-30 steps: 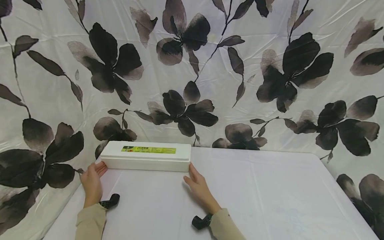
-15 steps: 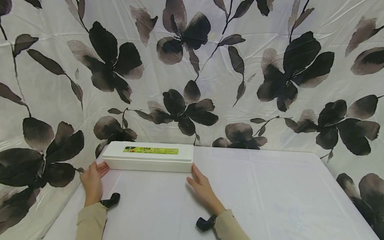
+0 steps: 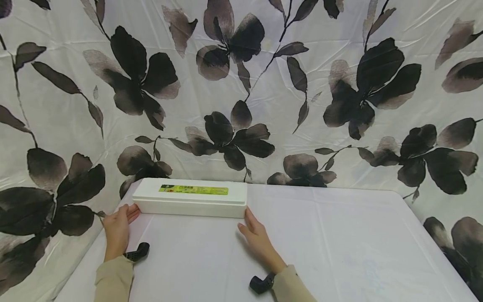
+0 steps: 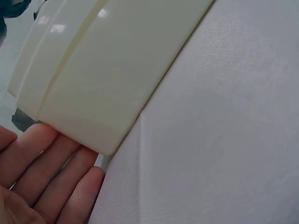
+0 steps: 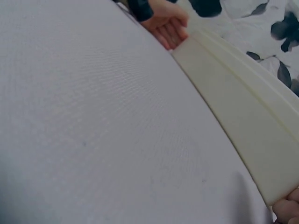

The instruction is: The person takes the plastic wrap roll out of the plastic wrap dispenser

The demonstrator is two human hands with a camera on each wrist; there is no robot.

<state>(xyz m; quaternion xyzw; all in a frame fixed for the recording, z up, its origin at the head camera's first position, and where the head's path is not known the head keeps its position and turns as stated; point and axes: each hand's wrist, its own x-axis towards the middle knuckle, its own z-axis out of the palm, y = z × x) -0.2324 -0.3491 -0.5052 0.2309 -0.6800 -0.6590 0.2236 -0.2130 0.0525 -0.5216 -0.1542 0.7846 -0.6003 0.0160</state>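
Note:
A long white lidded box (image 3: 192, 206) with a yellow-green label (image 3: 193, 190) on its top lies flat near the table's far edge. At its left end is my left hand (image 3: 118, 228), palm turned up and fingers straight. In the left wrist view, the fingertips (image 4: 44, 133) touch the end of the box (image 4: 112, 70). My right hand (image 3: 260, 241) is at the other end, its fingers nearly straight against the corner and its thumb off the box. Only a few fingertips (image 5: 286, 210) of it show in the right wrist view. What is inside the box is hidden.
A white cloth covers the table (image 3: 339, 243). Behind it hangs a pale curtain (image 3: 294, 96) printed with dark flowers. Black devices are strapped at the left wrist (image 3: 137, 252) and the right wrist (image 3: 262, 284).
The box has slid a little to the right along the table. My right hand has shifted right with it, while the left hand stays almost in place at the left end.

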